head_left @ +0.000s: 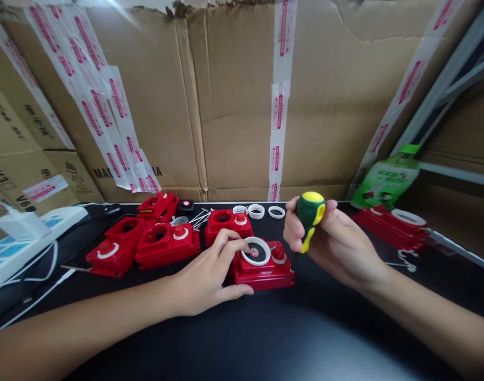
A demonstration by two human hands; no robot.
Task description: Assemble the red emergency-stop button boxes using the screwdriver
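Observation:
My left hand (210, 272) rests on a red plastic housing (265, 272) on the black table, thumb along its near edge and fingertips touching the white ring (256, 251) seated on top. A small red button cap (279, 255) sits beside that ring. My right hand (329, 241) is closed round a stubby screwdriver with a green and yellow handle (310, 217), held upright just right of the housing and above it. The screwdriver's blade is hidden behind my fingers.
Several more red housings (166, 241) lie at the left and one (392, 225) at the right. Loose white rings (256, 211) and metal screws (200, 216) lie behind. A white power strip (31, 233) with cables sits far left, a green pouch (386, 180) far right, cardboard boxes behind.

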